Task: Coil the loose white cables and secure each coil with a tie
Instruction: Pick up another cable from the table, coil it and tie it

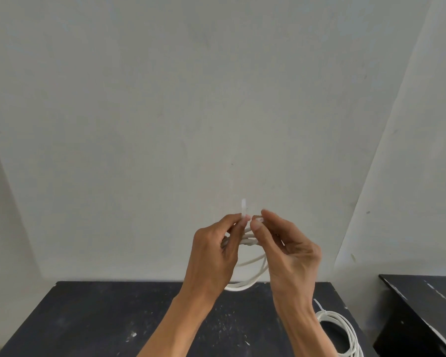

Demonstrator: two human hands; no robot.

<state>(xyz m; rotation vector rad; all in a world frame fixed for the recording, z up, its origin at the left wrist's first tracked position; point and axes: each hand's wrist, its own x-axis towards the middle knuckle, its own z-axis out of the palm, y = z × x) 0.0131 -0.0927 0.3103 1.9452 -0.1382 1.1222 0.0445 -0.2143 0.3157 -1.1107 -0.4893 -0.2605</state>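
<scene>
Your left hand (214,256) and right hand (291,256) both pinch the tie (243,207) above the coil (245,285) hanging between them, and if an end slips the loops may spring open.

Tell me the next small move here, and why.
Likely draw the tie snug round the coil: left hand and right hand both pinch it at the coil's top, one end sticking up, and the loops hang loose above the table.
</scene>
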